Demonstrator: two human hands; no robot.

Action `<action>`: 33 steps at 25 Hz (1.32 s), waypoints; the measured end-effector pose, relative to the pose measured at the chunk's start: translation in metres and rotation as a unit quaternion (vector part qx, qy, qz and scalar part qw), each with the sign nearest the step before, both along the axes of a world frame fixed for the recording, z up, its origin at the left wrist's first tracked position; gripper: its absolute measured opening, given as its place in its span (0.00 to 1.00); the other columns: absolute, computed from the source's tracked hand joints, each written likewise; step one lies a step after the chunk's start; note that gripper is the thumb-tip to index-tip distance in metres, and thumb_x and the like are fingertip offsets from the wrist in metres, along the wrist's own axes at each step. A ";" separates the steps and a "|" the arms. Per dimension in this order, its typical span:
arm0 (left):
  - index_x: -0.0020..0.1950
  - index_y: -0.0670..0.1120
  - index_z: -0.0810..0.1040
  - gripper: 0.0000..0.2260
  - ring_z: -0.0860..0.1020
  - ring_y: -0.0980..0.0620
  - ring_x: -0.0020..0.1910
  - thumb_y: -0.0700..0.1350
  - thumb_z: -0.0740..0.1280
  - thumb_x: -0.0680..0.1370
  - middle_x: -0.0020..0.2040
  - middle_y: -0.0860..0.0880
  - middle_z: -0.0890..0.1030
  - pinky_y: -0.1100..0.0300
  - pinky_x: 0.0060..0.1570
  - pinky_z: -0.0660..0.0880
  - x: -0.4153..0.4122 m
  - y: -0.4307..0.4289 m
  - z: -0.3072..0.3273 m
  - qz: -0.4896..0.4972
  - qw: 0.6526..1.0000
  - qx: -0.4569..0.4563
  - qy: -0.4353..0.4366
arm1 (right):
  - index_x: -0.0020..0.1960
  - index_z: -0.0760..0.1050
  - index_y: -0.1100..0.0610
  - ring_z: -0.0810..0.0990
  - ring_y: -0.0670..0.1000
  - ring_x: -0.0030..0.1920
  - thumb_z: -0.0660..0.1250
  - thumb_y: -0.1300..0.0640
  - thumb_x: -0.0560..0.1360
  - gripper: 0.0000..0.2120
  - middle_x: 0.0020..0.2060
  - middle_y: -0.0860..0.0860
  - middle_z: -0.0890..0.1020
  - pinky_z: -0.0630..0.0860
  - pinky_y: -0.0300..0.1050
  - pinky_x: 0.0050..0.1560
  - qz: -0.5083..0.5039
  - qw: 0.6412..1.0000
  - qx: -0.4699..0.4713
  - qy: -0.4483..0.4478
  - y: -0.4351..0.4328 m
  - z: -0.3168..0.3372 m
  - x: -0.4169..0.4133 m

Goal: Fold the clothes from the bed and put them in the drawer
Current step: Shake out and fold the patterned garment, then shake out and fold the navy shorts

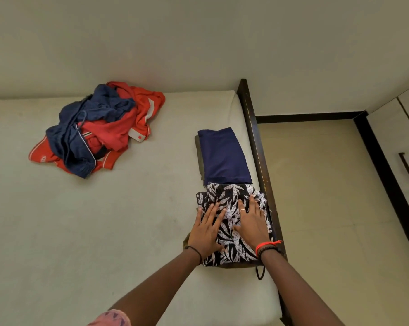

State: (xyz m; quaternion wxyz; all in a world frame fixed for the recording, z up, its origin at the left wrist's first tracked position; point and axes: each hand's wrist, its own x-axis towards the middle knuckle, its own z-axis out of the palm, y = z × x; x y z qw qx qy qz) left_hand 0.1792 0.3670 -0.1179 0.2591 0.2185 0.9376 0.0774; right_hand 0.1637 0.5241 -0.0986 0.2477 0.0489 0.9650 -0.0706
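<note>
Left hand (207,228): fingers are lying straight and spread, pressing flat on the leaf-print garment (227,194).
Right hand (251,222): fingers are lying straight, pressing alongside.
Leaf-print garment: is lying folded at the bed (104,220) edge, touching the folded navy garment (224,156).
Clothes pile (97,128): is sitting unfolded, well apart.

Head camera, single wide-angle view: set close above the bed's (104,220) near edge, facing down across it toward the wall (198,43) behind.
</note>
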 end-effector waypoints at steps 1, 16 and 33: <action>0.77 0.49 0.37 0.47 0.37 0.47 0.76 0.62 0.66 0.73 0.78 0.45 0.39 0.48 0.72 0.31 -0.002 -0.003 0.006 0.000 1.000 0.011 -0.008 | 0.77 0.50 0.54 0.49 0.59 0.77 0.65 0.49 0.76 0.36 0.76 0.62 0.47 0.51 0.54 0.74 -0.007 1.000 -0.001 0.008 -0.003 0.006 -0.001; 0.78 0.48 0.49 0.29 0.49 0.52 0.77 0.49 0.58 0.80 0.79 0.51 0.49 0.51 0.74 0.44 -0.043 -0.115 0.089 0.156 0.983 0.098 -0.001 | 0.53 0.81 0.57 0.80 0.59 0.56 0.75 0.62 0.65 0.17 0.57 0.62 0.80 0.79 0.51 0.54 0.018 0.989 -0.029 0.142 -0.112 0.062 -0.015; 0.64 0.37 0.72 0.16 0.73 0.38 0.61 0.40 0.65 0.77 0.62 0.37 0.74 0.50 0.59 0.68 -0.132 -0.412 0.047 0.619 0.755 0.210 0.043 | 0.65 0.73 0.59 0.74 0.56 0.60 0.60 0.63 0.76 0.17 0.58 0.55 0.78 0.72 0.48 0.59 0.124 0.980 -0.121 0.100 -0.363 0.053 -0.136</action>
